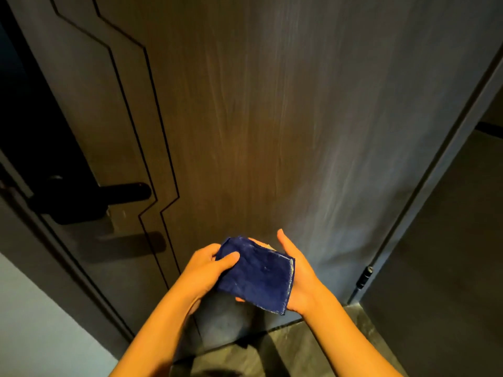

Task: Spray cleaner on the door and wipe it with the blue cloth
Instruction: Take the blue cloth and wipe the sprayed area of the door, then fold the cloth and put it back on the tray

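A dark wood-grain door fills most of the view, with thin vertical streaks on its surface and a grooved line pattern down its left side. In front of its lower part I hold a folded blue cloth in both hands. My left hand grips the cloth's left edge, thumb on top. My right hand lies under the cloth's right side, palm up with its thumb raised. No spray bottle is in view.
A black lever handle on a black lock plate sits at the door's left edge. A hinge shows on the door's right edge, beside a dark wall. Grey floor lies below, and a pale wall stands at lower left.
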